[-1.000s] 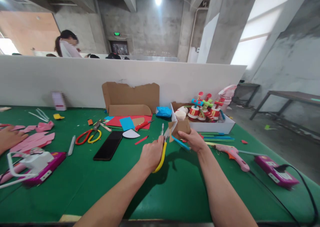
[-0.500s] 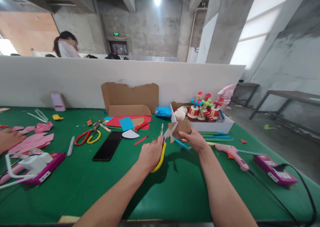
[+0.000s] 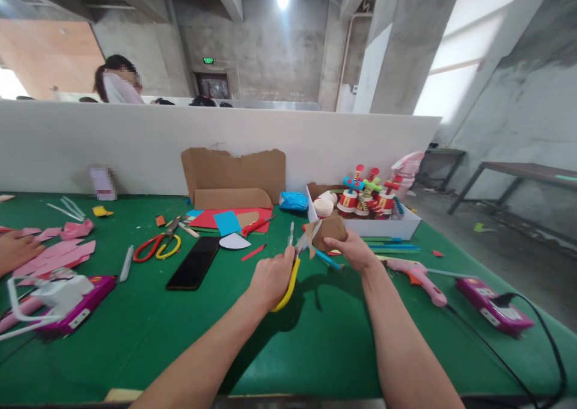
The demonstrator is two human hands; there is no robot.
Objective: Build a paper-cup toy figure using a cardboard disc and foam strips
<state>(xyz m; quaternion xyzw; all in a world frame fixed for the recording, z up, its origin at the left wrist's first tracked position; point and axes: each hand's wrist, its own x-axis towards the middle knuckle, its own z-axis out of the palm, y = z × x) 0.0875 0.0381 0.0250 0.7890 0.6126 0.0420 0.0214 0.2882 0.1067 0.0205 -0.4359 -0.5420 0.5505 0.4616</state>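
My left hand [image 3: 273,279] is closed round the yellow handle of a pair of scissors [image 3: 293,284], whose blades point up and to the right. Between my right thumb and fingers is a small piece of brown cardboard [image 3: 330,231]; my right hand [image 3: 351,249] grips its near right side. The blades reach the cardboard's left edge, where a narrow strip [image 3: 311,238] hangs down. Just beyond my left hand lies a small clear tool or tube [image 3: 291,233]. Blue paper strips [image 3: 328,260] rest on the table below the cardboard.
A pink glue gun [image 3: 421,279] and a purple power strip [image 3: 493,310] with a cord lie right. At left are a black phone [image 3: 195,263], red-and-yellow pliers [image 3: 162,245] and another person's hand [image 3: 18,251] by pink paper. A white box [image 3: 396,227] holds decorated paper cups [image 3: 348,201].
The cardboard has turned slightly in my right hand, and the cut strip hangs a little differently. My left hand stays in nearly the same place on the scissors.
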